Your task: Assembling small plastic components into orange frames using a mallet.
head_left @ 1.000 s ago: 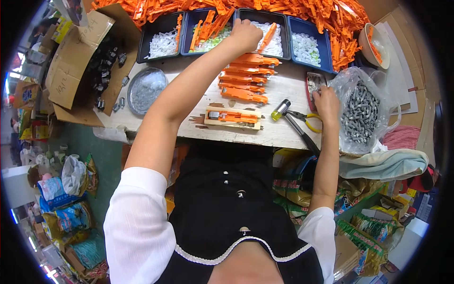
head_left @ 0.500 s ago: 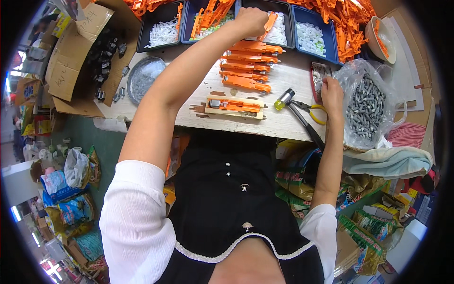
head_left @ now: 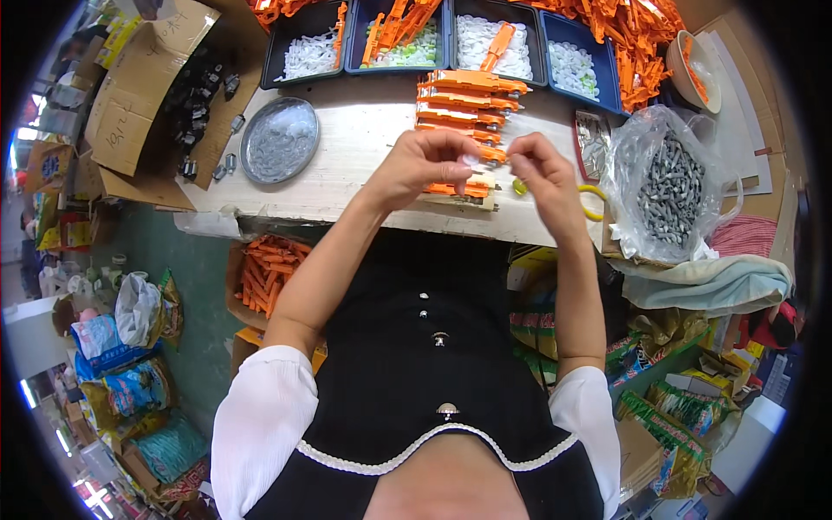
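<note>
Above the near edge of the table, my left hand [head_left: 416,170] pinches a small white plastic part [head_left: 470,160] between thumb and forefinger. My right hand [head_left: 549,184] hovers just to its right with thumb and fingertips pressed together; whatever they hold is too small to make out. Beneath the left hand lies an orange plastic casing [head_left: 451,189] in a pale wooden fixture [head_left: 472,206], mostly covered by the fingers. Behind both hands, several orange assemblies [head_left: 468,100] lie stacked in a row. The hammer and pliers [head_left: 594,201] are largely hidden behind the right hand.
Trays of white parts [head_left: 303,59] line the back, with a heap of orange casings [head_left: 641,52] beyond. A red box of small metal pieces [head_left: 593,134] and a bag of grey metal parts [head_left: 672,195] stand right. Left are a round metal dish [head_left: 279,141] and a cardboard box [head_left: 143,95].
My left hand has come back from the tray of white parts, bringing a small white part. My right hand has left the red box and moved left toward it.
</note>
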{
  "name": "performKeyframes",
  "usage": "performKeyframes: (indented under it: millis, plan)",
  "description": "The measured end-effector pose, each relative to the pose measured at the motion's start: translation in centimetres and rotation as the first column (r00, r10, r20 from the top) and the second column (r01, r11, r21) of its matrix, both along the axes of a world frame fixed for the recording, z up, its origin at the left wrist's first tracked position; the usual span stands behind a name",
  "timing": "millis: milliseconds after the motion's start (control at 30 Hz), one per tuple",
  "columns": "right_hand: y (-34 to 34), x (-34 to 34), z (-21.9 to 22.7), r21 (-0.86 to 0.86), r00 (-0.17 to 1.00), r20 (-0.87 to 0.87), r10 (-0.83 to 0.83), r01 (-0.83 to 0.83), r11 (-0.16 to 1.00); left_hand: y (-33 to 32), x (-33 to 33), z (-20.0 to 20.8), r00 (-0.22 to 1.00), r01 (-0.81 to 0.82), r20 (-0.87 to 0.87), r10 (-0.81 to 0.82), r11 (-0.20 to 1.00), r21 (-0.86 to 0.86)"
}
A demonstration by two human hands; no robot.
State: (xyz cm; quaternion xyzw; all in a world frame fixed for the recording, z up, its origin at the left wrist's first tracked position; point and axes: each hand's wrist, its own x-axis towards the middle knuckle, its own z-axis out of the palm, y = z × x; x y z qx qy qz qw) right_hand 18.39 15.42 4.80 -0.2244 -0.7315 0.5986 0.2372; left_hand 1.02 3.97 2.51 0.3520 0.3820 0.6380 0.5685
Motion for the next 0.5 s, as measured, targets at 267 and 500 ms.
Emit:
performKeyframes:
  millis: [267,500]
  plan:
    - [-3.2,-2.3,0.2,0.068,0.992,0.04,0.117,-0.12,0.99,-3.2,1.0,-0.8,0.995,-0.05,0.084,0.054,0.998,-0.048]
    - [-3.6,-2.3,0.6,0.211,0.994,0.089,0.07,-0.087,0.974,-3.5,1.0,-1.1,0.997,-0.073,0.021,0.073,0.997,-0.026]
